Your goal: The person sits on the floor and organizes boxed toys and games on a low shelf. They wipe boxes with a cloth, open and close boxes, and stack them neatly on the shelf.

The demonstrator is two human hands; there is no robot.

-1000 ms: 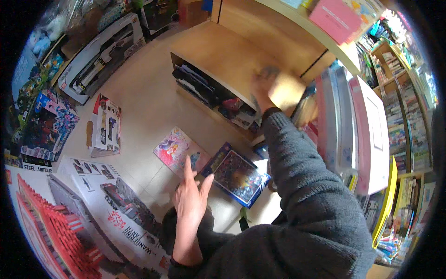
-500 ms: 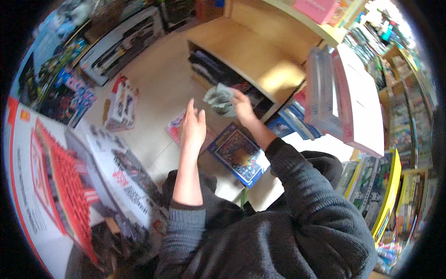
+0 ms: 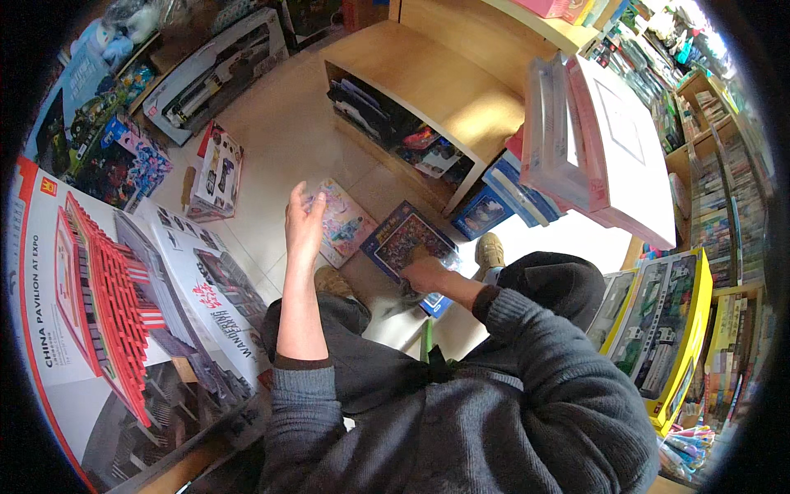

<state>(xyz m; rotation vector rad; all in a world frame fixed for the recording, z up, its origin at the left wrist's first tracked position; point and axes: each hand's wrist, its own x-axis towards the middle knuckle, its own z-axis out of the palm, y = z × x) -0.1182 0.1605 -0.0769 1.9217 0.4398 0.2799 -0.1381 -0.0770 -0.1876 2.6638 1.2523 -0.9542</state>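
My left hand (image 3: 304,221) hovers with fingers apart beside a pink, pastel-printed flat item (image 3: 346,226) lying on the floor. My right hand (image 3: 424,272) is closed on a grey cloth (image 3: 406,288), mostly hidden under it, at the lower part of a blue picture box (image 3: 403,232). That box lies flat, right of the pink item. My shoes and bent legs surround the lower side of both items.
Ahead stands a wooden shelf unit (image 3: 428,74) with a stuffed lower compartment. Stacked pink-white (image 3: 617,152), blue (image 3: 494,206) and yellow-edged boxes (image 3: 671,329) are on the right, before bookshelves (image 3: 716,198). Large toy boxes (image 3: 99,305) crowd the left; more line the back left (image 3: 214,74).
My right hand has come down from the wooden shelf, carrying the grey cloth, onto the blue box. My left hand has moved up and leftward. The view has shifted.
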